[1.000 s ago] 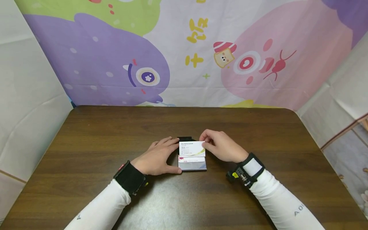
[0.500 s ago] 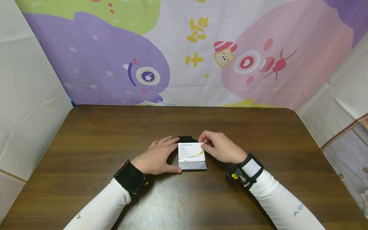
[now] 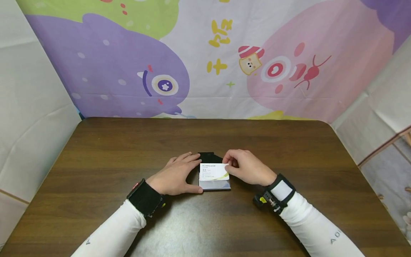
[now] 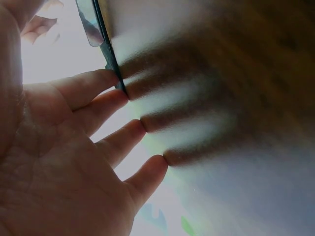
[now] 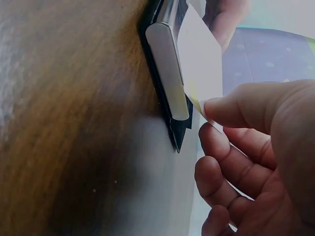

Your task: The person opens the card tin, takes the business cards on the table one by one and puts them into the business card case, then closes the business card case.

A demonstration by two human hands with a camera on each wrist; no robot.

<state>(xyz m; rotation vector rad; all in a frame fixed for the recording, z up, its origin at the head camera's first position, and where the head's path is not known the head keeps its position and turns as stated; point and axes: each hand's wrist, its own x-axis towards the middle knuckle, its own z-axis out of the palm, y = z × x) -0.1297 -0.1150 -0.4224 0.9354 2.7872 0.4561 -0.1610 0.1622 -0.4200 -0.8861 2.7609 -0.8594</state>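
Note:
A white business card (image 3: 213, 172) with a yellow-green curved stripe lies over a small metal-sided card case (image 3: 214, 185) on the table. My right hand (image 3: 249, 167) pinches the card at its right edge between thumb and index finger. In the right wrist view the card (image 5: 201, 54) tilts up from the case's shiny side (image 5: 167, 71). Along the case's left side rests my left hand (image 3: 177, 175), fingers spread and fairly straight, thumb by the near corner. Its fingertips touch the case edge and table in the left wrist view. A black flap (image 3: 208, 156) sticks out behind the card.
The brown wooden table (image 3: 135, 142) extends around both hands. Behind it hangs a cartoon-printed curtain (image 3: 205, 100), with white fabric (image 3: 35, 117) at the left side and more at the right.
The card has shifted toward the near side of the case, and its near end now covers the red-printed card seen earlier. My right hand moved slightly nearer with it. The left hand stays put.

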